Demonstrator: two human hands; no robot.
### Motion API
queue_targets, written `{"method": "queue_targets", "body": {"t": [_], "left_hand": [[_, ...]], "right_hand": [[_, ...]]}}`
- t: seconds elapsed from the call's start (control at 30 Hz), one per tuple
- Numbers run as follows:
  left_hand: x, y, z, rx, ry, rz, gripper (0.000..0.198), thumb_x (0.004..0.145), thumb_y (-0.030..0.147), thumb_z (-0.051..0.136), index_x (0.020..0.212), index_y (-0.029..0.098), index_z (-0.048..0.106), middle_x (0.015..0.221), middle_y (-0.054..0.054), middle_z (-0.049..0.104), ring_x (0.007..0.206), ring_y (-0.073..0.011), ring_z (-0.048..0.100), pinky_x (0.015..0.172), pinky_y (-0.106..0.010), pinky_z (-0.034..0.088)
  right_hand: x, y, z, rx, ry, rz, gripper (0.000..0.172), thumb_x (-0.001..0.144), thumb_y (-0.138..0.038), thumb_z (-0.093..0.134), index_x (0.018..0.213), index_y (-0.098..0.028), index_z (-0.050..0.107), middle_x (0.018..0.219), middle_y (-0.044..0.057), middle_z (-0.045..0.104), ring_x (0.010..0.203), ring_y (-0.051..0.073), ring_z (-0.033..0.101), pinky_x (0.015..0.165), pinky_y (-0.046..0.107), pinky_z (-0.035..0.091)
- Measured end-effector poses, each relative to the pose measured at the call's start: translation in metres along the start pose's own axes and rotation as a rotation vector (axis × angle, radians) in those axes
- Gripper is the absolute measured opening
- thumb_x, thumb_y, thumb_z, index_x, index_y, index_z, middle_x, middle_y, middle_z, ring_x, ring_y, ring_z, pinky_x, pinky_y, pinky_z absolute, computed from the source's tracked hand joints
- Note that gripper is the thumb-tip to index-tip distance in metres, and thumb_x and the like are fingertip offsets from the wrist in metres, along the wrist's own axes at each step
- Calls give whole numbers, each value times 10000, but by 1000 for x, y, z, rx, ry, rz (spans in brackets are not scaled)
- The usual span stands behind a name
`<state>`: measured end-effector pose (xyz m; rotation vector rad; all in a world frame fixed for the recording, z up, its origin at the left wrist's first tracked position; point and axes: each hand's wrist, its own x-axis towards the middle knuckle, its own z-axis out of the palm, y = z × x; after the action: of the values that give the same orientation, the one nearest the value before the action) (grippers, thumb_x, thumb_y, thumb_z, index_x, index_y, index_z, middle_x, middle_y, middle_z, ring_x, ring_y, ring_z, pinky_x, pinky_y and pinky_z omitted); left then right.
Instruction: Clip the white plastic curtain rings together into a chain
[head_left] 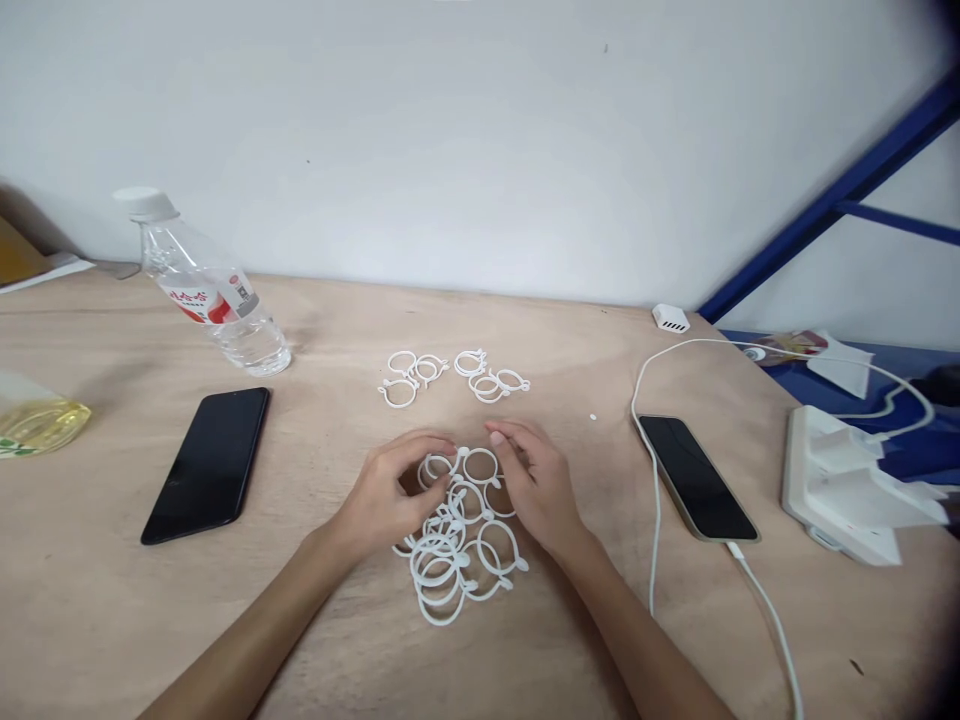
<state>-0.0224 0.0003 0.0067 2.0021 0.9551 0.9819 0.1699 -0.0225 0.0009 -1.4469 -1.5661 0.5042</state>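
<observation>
White plastic rings with small tabs lie in an overlapping heap in front of me on the table. At the far left edge of this heap, my left hand has thumb and fingers curled around one white plastic ring. My right hand is at the heap's far right side, its thumb and forefinger tips close together beside another ring. Whatever lies between those tips is too small to make out. Beyond my hands are two small groups of similar rings, a left group and a right group.
A water bottle and a dark phone are at left, near a bag with yellow contents. At right lie a charging phone, its white cable, a power strip and a white charger by the wall.
</observation>
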Motion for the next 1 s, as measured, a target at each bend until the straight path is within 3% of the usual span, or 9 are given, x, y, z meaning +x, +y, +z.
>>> {"method": "queue_targets", "body": {"t": [0.1, 0.2, 0.3, 0.4, 0.57, 0.77, 0.9, 1.0], "left_hand": [[1, -1, 1, -37, -79, -34, 262, 783, 116, 588, 1011, 176, 700, 1071, -89, 721, 995, -214, 667, 909, -352, 526], [2, 2, -1, -51, -132, -10, 205, 817, 142, 574, 950, 177, 725, 1011, -86, 732, 962, -213, 665, 878, -352, 531], [3, 4, -3, -94, -136, 4, 192, 868, 203, 551, 884, 165, 738, 961, -95, 737, 937, -213, 663, 853, -349, 530], [2, 3, -4, -128, -92, -39, 218, 888, 246, 544, 855, 165, 744, 930, -97, 738, 1021, -234, 632, 892, -369, 509], [2, -1, -4, -154, -18, -98, 240, 889, 303, 557, 819, 172, 745, 860, -91, 721, 1061, -250, 597, 908, -380, 487], [3, 0, -5, -133, -2, -111, 237, 881, 308, 557, 797, 171, 731, 846, -78, 699, 986, -227, 612, 878, -352, 491], [3, -2, -4, -128, 47, -162, 231, 880, 323, 566, 969, 161, 705, 978, -88, 705, 944, -208, 650, 880, -345, 505], [2, -5, -1, -182, 91, -224, 339, 876, 343, 587, 1157, 158, 631, 1053, -95, 714, 944, -202, 670, 897, -349, 513]], "right_hand": [[9, 15, -1, -131, 39, 43, 285, 906, -261, 456, 1054, -183, 687, 1020, 106, 702, 940, 229, 623, 833, 401, 506], [20, 20, 2, -270, -15, 45, 349, 908, -237, 425, 1181, -185, 636, 1027, 107, 690, 902, 229, 626, 829, 399, 498], [32, 14, 8, -483, -84, 69, 386, 909, -229, 440, 1268, -212, 582, 1007, 108, 667, 870, 244, 633, 755, 371, 488], [42, 7, 11, -616, -129, 106, 343, 912, -243, 468, 1225, -248, 607, 1047, 109, 659, 861, 253, 644, 664, 335, 455], [47, 10, 8, -608, -141, 128, 180, 894, -250, 510, 963, -235, 675, 887, 62, 677, 743, 215, 625, 601, 302, 404], [40, 16, 5, -482, -80, 12, 153, 881, -277, 528, 913, -235, 672, 769, 16, 632, 662, 169, 575, 621, 283, 413], [31, 12, 4, -386, -13, -131, 162, 882, -263, 533, 898, -221, 688, 759, 29, 636, 656, 168, 573, 639, 290, 439], [19, 1, 5, -377, -15, -263, 176, 902, -260, 524, 872, -228, 694, 747, 39, 639, 707, 173, 584, 668, 287, 458]]}}
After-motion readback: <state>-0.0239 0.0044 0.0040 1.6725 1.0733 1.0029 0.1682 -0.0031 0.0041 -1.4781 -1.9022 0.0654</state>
